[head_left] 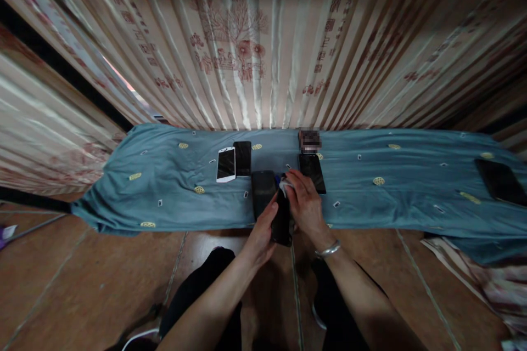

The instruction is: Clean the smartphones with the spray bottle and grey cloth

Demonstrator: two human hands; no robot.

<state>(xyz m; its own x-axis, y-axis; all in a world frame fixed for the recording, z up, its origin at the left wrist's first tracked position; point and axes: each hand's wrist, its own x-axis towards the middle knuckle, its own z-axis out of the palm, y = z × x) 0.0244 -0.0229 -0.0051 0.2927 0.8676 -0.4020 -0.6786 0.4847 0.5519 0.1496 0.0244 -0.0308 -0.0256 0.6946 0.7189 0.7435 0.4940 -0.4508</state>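
My left hand is closed around a black phone, tilted with its top away from me. At the phone's top end, my right hand, with a silver bangle on the wrist, pinches a small whitish cloth against it. A bit of blue shows beside the cloth; what it belongs to is unclear. Just left of my hands a larger dark phone or case lies on the blue cloth cover. Beyond my right hand lies another black phone.
A white phone lies beside a black phone left of centre. Behind the right-hand phone is a pixelated item. A black device sits at the far right. A patterned curtain hangs along the back edge.
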